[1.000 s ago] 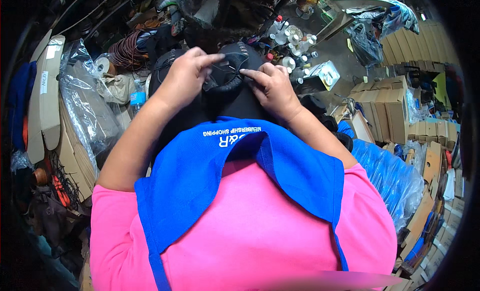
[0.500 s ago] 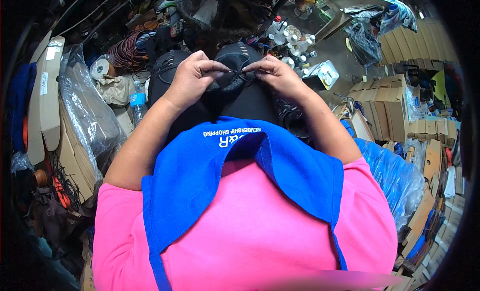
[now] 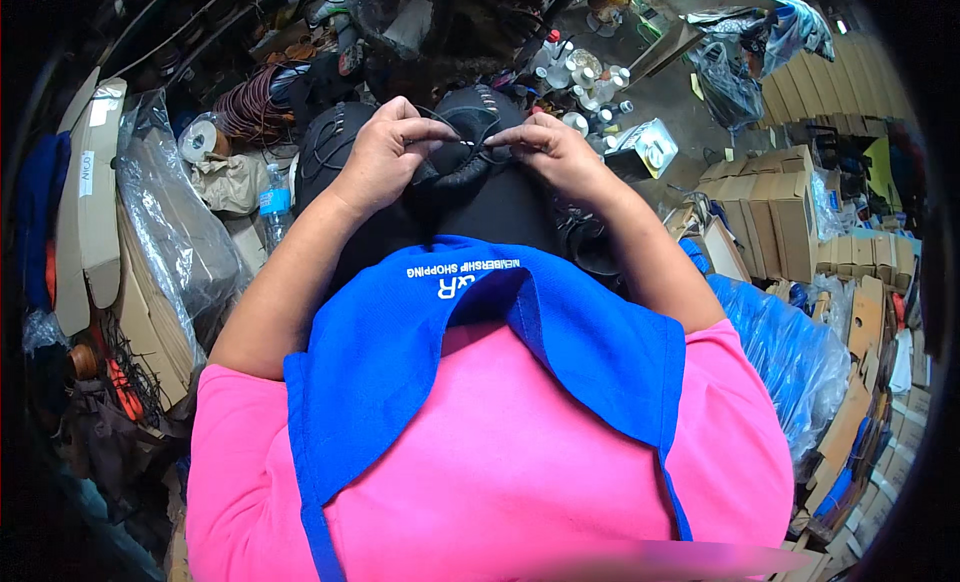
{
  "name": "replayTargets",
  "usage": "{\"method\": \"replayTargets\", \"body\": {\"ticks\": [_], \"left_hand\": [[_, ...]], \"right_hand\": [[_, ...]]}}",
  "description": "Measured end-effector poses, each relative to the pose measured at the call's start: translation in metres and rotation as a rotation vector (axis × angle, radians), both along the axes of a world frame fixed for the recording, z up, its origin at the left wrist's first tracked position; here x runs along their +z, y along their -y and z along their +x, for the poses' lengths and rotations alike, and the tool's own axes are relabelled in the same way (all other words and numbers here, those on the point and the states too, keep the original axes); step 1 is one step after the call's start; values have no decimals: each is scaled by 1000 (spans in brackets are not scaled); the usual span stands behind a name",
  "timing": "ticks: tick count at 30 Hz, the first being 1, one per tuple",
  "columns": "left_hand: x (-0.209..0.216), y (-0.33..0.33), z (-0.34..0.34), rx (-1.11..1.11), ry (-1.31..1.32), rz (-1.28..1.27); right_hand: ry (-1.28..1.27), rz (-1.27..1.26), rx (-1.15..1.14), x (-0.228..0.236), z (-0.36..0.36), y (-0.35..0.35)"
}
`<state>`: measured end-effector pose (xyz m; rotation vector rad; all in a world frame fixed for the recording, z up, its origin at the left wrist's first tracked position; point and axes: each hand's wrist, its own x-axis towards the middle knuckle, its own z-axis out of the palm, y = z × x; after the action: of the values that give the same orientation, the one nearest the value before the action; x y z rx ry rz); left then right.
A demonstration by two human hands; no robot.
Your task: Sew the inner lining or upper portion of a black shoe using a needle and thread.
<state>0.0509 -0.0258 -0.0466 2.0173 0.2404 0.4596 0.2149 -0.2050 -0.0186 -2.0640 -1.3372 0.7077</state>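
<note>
Above my lap, my left hand point(image 3: 392, 150) and my right hand point(image 3: 552, 150) face each other with thumb and forefinger pinched. They hold parts of a thin black cord point(image 3: 432, 112), and a tiny pale glint shows by the left fingertips; whether it is a needle or the cord's end I cannot make out. Just beneath the fingers lies a black piece with a rounded opening point(image 3: 455, 170) and a rim that looks stitched. Pale stitches run along the top of the dark form point(image 3: 487, 98) behind it. Loops of cord hang beside my left hand.
To the left are a clear plastic sheet point(image 3: 180, 222), tall cardboard pieces point(image 3: 98, 192), a water bottle point(image 3: 275, 210) and a tape roll point(image 3: 203, 139). Several small bottles point(image 3: 590, 77) stand ahead on the right. Cardboard boxes point(image 3: 765, 217) and a blue plastic-wrapped bundle point(image 3: 775, 347) are to the right.
Both hands stay nearly where they were, still pinching. The small glint by the left fingertips shows more plainly, and the black piece under them has tilted slightly.
</note>
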Motion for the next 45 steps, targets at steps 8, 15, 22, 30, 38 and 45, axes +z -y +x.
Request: {"method": "replayTargets", "body": {"ticks": [8, 15, 22, 30, 38, 45], "left_hand": [[-10, -2, 3, -29, -59, 93], [-8, -2, 5, -8, -17, 201], [-6, -3, 6, -30, -16, 205], [-11, -3, 12, -62, -44, 181], [12, -10, 27, -245, 35, 467], [-1, -1, 3, -74, -204, 92]], "right_hand": [[-122, -19, 101, 6, 13, -13], [-115, -87, 84, 10, 14, -14], [-140, -69, 72, 7, 15, -13], [-237, -40, 115, 3, 20, -11], [-272, -46, 151, 0, 23, -10], [-623, -2, -72, -10, 7, -3]]}}
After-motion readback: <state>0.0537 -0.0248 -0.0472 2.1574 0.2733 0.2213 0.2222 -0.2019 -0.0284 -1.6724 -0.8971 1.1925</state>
